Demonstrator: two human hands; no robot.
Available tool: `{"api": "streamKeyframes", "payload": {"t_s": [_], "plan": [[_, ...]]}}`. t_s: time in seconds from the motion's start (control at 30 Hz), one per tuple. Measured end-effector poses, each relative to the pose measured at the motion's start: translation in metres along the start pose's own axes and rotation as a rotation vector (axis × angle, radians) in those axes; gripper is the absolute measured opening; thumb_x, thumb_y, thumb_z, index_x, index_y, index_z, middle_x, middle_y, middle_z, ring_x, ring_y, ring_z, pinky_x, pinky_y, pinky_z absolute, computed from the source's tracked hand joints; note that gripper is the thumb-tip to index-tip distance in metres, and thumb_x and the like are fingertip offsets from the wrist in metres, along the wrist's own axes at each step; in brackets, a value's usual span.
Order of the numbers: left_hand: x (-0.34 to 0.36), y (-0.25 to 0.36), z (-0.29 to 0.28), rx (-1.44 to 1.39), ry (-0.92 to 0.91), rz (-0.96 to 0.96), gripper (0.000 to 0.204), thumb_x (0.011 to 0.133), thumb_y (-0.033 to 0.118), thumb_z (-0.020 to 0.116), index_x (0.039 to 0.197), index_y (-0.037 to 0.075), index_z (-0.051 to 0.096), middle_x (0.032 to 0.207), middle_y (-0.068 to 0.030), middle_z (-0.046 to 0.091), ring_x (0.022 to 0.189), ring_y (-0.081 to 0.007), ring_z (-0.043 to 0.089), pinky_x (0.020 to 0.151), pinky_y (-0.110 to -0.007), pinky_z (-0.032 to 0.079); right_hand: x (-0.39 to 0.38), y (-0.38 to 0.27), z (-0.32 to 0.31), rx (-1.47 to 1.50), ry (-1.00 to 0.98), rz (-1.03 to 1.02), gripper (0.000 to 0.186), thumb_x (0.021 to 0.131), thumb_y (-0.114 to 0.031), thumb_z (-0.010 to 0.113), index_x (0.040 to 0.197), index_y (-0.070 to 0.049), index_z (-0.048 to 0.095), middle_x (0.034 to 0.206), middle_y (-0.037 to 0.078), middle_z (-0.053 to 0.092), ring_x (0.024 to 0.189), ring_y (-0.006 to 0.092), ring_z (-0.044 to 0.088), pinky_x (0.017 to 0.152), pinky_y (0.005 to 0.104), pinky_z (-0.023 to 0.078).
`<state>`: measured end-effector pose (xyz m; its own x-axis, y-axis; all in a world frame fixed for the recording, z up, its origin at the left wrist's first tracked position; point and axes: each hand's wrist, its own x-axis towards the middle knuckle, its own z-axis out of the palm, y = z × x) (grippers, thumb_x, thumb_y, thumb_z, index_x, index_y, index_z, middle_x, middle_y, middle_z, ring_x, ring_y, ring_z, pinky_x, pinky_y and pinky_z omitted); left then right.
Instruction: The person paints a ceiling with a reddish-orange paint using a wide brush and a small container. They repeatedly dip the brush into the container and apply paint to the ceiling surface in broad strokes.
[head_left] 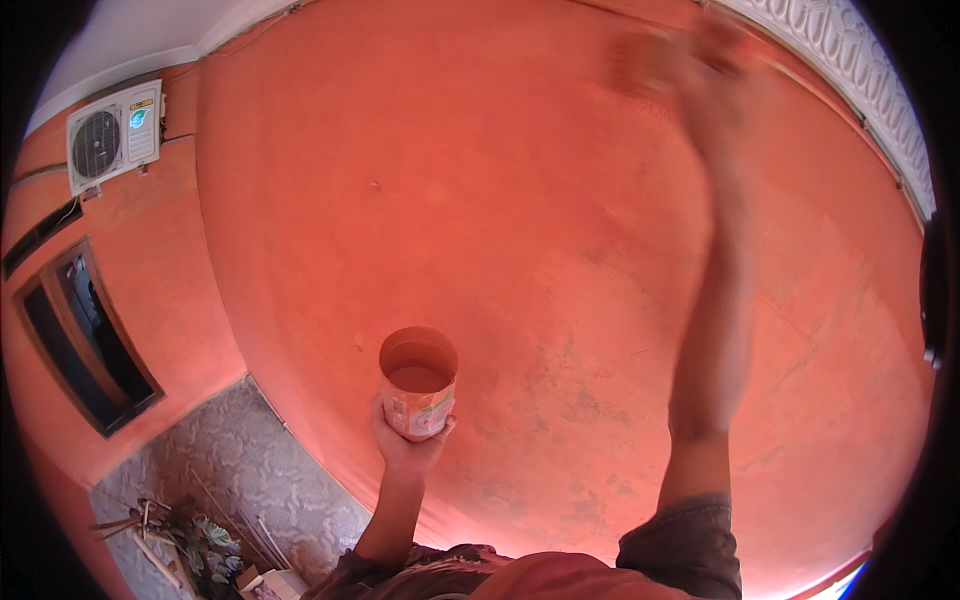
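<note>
My left hand is wrapped round the lower part of a paint can, which is held upright with its mouth uncovered. Orange-red paint lies inside it, and its pale label is smeared with the same colour. High on the right, my right hand reaches up against the orange wall. Motion smears its fingers. Beside them is a broad red-brown shape that looks like a paintbrush, gripped in that hand at the wall. Its handle and bristles cannot be made out clearly.
White moulded trim borders the wall at upper right. On the left wall are an air-conditioner unit and a dark framed window. Sticks and a leafy plant sit on the grey patterned floor at lower left.
</note>
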<state>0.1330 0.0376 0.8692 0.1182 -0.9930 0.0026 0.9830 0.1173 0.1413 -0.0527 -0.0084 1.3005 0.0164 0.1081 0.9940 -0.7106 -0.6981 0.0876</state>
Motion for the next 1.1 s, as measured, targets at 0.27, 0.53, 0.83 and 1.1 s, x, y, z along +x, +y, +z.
{"api": "streamKeyframes", "payload": {"t_s": [0.27,0.53,0.83,1.1], "plan": [[-0.002,0.013,-0.012,-0.007,-0.005,-0.032,0.064,0.093,0.061,0.047,0.133,0.012,0.056,0.117,-0.0115,0.064,0.095,-0.0321,0.061,0.068,-0.038,0.051,-0.027,-0.006,-0.143,-0.409,0.215,0.134,0.024,0.093,-0.024,0.073,0.083,-0.003,0.068,0.081,0.001,0.067,0.077,0.0107,0.062,0.076,0.032,0.051],[0.005,-0.005,-0.002,-0.042,-0.021,-0.087,0.07,0.094,0.066,0.046,0.137,0.012,0.053,0.117,-0.0152,0.063,0.096,-0.0346,0.062,0.068,-0.04,0.051,0.0,-0.072,0.082,-0.474,-0.027,-0.328,0.012,0.09,-0.015,0.066,0.098,-0.019,0.075,0.079,0.009,0.07,0.07,0.0284,0.069,0.056,0.0432,0.052],[-0.03,0.031,0.013,-0.069,-0.016,0.08,0.071,0.095,0.066,0.049,0.135,0.008,0.053,0.115,-0.0172,0.063,0.099,-0.036,0.063,0.069,-0.04,0.052,0.022,-0.143,0.167,0.091,-0.228,-0.273,0.021,0.092,-0.027,0.065,0.092,-0.007,0.071,0.082,0.013,0.073,0.075,0.0325,0.071,0.062,0.048,0.054],[-0.04,0.047,0.041,-0.032,-0.034,-0.061,0.062,0.094,0.059,0.047,0.132,0.011,0.055,0.111,-0.0118,0.064,0.091,-0.0328,0.06,0.065,-0.038,0.05,0.028,0.0,-0.092,0.152,0.011,0.011,0.018,0.098,-0.017,0.069,0.091,-0.001,0.066,0.084,0.001,0.065,0.079,0.01,0.065,0.075,0.0281,0.059]]}}
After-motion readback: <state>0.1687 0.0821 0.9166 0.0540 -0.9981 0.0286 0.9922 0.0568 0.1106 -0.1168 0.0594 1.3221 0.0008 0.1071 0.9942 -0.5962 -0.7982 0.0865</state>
